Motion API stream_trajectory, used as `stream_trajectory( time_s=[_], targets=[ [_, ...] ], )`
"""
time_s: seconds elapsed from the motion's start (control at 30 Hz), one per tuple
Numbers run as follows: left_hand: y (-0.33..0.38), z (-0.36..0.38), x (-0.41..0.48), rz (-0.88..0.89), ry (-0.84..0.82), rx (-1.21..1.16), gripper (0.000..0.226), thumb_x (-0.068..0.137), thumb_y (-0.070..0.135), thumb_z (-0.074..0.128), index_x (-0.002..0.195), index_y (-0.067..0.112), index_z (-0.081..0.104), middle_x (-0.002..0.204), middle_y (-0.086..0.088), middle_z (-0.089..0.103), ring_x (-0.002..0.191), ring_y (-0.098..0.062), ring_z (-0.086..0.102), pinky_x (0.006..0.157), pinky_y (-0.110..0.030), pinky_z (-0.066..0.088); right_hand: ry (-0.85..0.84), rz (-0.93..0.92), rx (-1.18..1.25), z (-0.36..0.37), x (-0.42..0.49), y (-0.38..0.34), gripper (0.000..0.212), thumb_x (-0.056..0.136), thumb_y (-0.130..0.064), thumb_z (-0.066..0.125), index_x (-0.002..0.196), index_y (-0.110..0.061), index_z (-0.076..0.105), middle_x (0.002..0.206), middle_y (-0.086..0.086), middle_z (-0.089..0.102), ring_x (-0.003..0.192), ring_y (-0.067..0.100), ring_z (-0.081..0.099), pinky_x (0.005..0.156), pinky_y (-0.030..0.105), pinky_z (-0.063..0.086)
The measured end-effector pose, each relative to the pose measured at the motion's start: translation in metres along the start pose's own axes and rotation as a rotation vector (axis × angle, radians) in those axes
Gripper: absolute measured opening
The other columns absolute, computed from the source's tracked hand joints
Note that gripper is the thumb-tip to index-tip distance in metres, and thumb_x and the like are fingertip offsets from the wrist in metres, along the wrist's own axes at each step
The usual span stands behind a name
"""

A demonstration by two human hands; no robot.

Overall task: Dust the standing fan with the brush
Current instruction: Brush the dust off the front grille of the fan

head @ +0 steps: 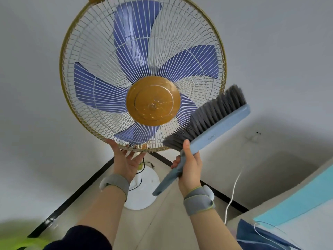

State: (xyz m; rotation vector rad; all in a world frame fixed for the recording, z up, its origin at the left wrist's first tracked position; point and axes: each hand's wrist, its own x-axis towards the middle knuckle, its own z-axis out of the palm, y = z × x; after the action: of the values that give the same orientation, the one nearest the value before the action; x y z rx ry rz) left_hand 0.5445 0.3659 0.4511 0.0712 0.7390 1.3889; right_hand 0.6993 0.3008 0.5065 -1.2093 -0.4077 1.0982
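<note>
The standing fan fills the upper middle of the head view: a white wire grille with a gold rim, blue blades and a gold hub. Its white round base stands on the floor in a room corner. My left hand reaches up with straight fingers and touches the grille's bottom rim from below. My right hand grips the handle of a light-blue brush. The brush's grey bristles lie against the lower right of the grille, next to the hub.
White walls meet behind the fan, with a black skirting along the floor. A white cable hangs down the right wall. At the right is a bed or table edge with a light-blue sheet and dark-blue cloth. Something lime-green shows at bottom left.
</note>
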Motion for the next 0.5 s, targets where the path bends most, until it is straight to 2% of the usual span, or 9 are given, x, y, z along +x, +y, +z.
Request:
stream_trajectory(
  time_s=[0.07, 0.17, 0.23, 0.3, 0.4, 0.5],
  targets=[
    [-0.003, -0.002, 0.001, 0.001, 0.006, 0.003, 0.112, 0.055, 0.087, 0.059, 0.145, 0.024, 0.038, 0.146, -0.008, 0.043, 0.129, -0.031, 0.048, 0.083, -0.051, 0.056, 0.051, 0.02, 0.011, -0.004, 0.001, -0.003, 0.029, 0.087, -0.039, 0.065, 0.082, -0.015, 0.049, 0.057, 0.001, 0.043, 0.046, 0.014, 0.041, 0.046, 0.028, 0.04],
    [-0.007, 0.001, 0.001, -0.02, -0.012, 0.025, 0.13, 0.037, 0.086, 0.068, 0.146, 0.024, 0.038, 0.144, -0.007, 0.045, 0.128, -0.031, 0.049, 0.089, -0.054, 0.054, 0.145, -0.057, -0.035, -0.009, -0.002, -0.01, 0.033, 0.084, -0.04, 0.068, 0.083, -0.012, 0.05, 0.055, 0.004, 0.043, 0.044, 0.016, 0.041, 0.046, 0.029, 0.04],
    [-0.008, 0.002, 0.001, -0.033, -0.022, 0.03, 0.133, 0.032, 0.086, 0.071, 0.145, 0.024, 0.039, 0.144, -0.007, 0.046, 0.128, -0.031, 0.05, 0.092, -0.057, 0.051, 0.168, -0.145, -0.028, -0.008, -0.008, -0.018, 0.033, 0.083, -0.039, 0.069, 0.084, -0.012, 0.05, 0.053, 0.001, 0.044, 0.044, 0.016, 0.04, 0.046, 0.029, 0.039],
    [-0.009, 0.002, 0.002, -0.023, -0.018, 0.023, 0.129, 0.035, 0.086, 0.069, 0.145, 0.025, 0.04, 0.144, -0.007, 0.045, 0.128, -0.031, 0.05, 0.091, -0.057, 0.052, 0.109, -0.23, 0.028, -0.003, -0.019, -0.026, 0.031, 0.082, -0.035, 0.07, 0.081, -0.012, 0.049, 0.05, -0.003, 0.043, 0.043, 0.015, 0.038, 0.044, 0.027, 0.037],
    [-0.01, 0.0, 0.003, 0.0, -0.022, 0.016, 0.113, 0.052, 0.086, 0.06, 0.145, 0.027, 0.038, 0.146, -0.008, 0.042, 0.129, -0.032, 0.048, 0.09, -0.055, 0.053, -0.074, -0.304, 0.07, 0.01, -0.031, -0.038, 0.025, 0.08, -0.031, 0.065, 0.077, -0.014, 0.046, 0.048, -0.005, 0.042, 0.042, 0.015, 0.037, 0.042, 0.024, 0.037],
    [-0.01, 0.001, 0.002, -0.007, -0.019, 0.007, 0.114, 0.05, 0.086, 0.061, 0.145, 0.028, 0.039, 0.146, -0.008, 0.042, 0.129, -0.032, 0.047, 0.088, -0.054, 0.054, -0.164, -0.277, 0.004, 0.023, -0.03, -0.039, 0.028, 0.083, -0.03, 0.067, 0.079, -0.012, 0.046, 0.048, -0.005, 0.044, 0.041, 0.014, 0.04, 0.045, 0.026, 0.038]
  ],
)
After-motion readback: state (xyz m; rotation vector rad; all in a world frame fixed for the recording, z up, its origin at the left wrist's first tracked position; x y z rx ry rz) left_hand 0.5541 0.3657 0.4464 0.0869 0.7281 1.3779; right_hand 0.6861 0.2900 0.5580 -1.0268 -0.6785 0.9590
